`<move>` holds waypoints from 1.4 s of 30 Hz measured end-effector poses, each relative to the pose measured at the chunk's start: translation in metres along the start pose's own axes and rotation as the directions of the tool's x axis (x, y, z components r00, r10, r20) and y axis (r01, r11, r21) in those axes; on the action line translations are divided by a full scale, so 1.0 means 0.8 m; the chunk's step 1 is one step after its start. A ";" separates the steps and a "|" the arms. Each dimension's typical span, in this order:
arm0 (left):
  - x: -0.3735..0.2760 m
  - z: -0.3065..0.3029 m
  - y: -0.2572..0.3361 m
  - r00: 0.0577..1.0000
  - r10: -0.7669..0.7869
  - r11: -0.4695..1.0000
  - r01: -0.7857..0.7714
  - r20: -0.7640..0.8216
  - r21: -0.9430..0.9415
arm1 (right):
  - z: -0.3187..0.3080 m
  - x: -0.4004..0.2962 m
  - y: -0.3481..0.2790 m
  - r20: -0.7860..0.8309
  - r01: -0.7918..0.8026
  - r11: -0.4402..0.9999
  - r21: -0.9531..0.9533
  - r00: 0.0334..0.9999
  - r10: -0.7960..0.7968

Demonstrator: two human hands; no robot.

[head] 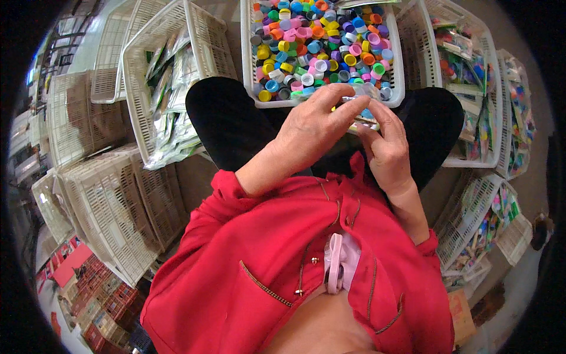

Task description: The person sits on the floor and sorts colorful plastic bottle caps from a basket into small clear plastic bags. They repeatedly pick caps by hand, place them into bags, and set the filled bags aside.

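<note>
In front of my lap, a clear plastic package point(366, 113) is held between both hands, with blue and yellow bits showing inside it and a pale lower edge. My left hand point(315, 118) pinches its upper part with the fingers, palm down. My right hand point(388, 144) grips its right side, thumb underneath. The fingers hide much of the package. Just beyond it stands a white plastic basket point(398, 66) of loose coloured bottle caps point(320, 57), in pink, yellow, blue, orange and other colours.
To the left, a white basket point(132, 95) holds flat packages point(177, 106) in clear film. Several white crates point(110, 208) stand behind it. At the right, another basket point(497, 115) is full of bagged colourful items point(468, 71). My knees point(221, 106) flank the cap basket.
</note>
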State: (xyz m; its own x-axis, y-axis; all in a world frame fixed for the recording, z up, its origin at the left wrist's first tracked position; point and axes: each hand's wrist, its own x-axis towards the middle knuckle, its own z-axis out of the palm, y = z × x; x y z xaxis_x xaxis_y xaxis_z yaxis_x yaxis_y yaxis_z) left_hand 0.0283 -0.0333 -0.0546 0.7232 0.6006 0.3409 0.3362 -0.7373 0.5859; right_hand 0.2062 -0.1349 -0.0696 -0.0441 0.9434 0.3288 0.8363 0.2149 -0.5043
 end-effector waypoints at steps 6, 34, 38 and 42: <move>0.004 -0.010 0.000 0.998 -0.008 0.985 -0.003 -0.061 -0.172 | -0.004 0.002 0.000 -0.010 -0.016 1.000 0.018 1.000 0.016; 0.042 0.120 -0.275 0.864 -0.503 0.834 0.481 0.012 0.272 | -0.006 -0.073 0.033 -0.026 -0.054 0.998 0.037 0.998 0.055; 0.044 0.104 -0.290 0.872 -0.480 0.875 0.484 -0.095 0.026 | -0.003 -0.073 0.038 -0.050 -0.019 0.999 0.040 0.999 0.021; 0.061 0.110 -0.326 0.894 -0.435 0.869 0.448 -0.106 0.211 | -0.009 -0.076 0.039 0.051 0.020 1.000 0.023 0.998 -0.021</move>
State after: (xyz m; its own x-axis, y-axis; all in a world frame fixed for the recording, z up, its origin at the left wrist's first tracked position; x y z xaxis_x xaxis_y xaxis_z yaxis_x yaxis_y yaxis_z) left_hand 0.0286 0.1614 -0.2555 0.4365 0.8906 0.1275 0.7430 -0.4368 0.5071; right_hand 0.2388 -0.1874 -0.0998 -0.0895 0.9503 0.2982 0.8223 0.2394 -0.5162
